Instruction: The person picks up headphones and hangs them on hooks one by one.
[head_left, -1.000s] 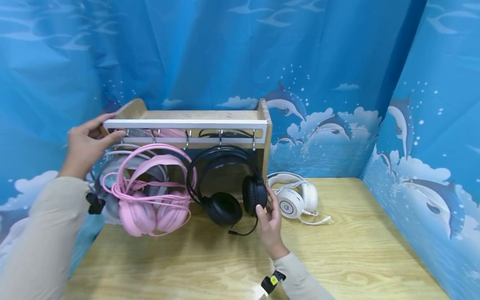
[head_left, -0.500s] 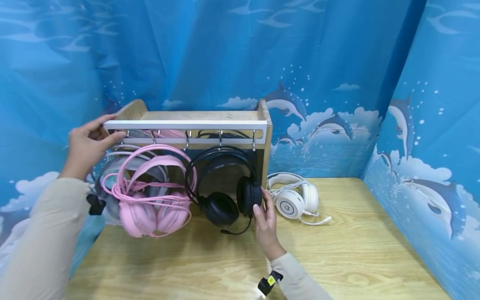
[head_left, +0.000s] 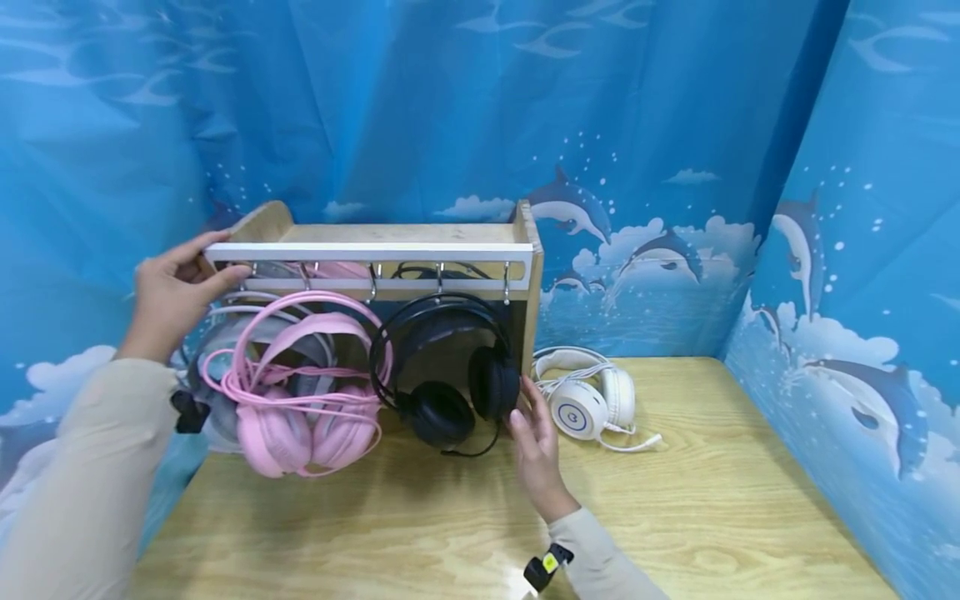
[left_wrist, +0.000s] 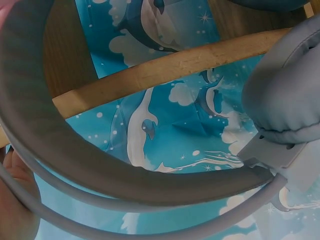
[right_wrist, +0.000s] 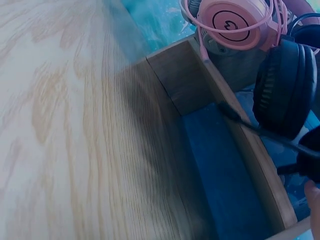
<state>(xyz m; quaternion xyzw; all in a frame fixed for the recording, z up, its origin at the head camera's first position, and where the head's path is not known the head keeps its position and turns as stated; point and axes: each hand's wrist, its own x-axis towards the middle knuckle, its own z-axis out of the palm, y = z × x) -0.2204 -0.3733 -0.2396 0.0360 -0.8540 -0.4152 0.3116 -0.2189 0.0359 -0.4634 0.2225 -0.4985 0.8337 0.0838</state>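
At the rack's upper left end, my left hand (head_left: 168, 292) grips the white front rail (head_left: 375, 251), thumb in front. A black headset (head_left: 438, 414) hangs from a hook toward the rack's right side. Its right ear cup is held at the outer edge by my right hand (head_left: 538, 462). The boom microphone (right_wrist: 230, 111) shows in the right wrist view. Left of it hangs a pink headset (head_left: 273, 437) with its cable looped around it. A grey headset (head_left: 219, 408) is partly hidden behind the pink one; its padded cup (left_wrist: 282, 82) fills the left wrist view's right side.
The wooden rack (head_left: 528, 312) stands on a wood-grain table (head_left: 712, 483). Lying right of the rack is a white headset (head_left: 581, 408) with its microphone sticking out. Several metal hooks line the rail, the rightmost hook (head_left: 507, 282) bare. Blue dolphin-print curtains (head_left: 637, 125) surround the table.
The black headset's right ear cup has swung left and inward, my right hand moving with it at first. The microphone has shifted left and up slightly. My left hand stays on the rack.
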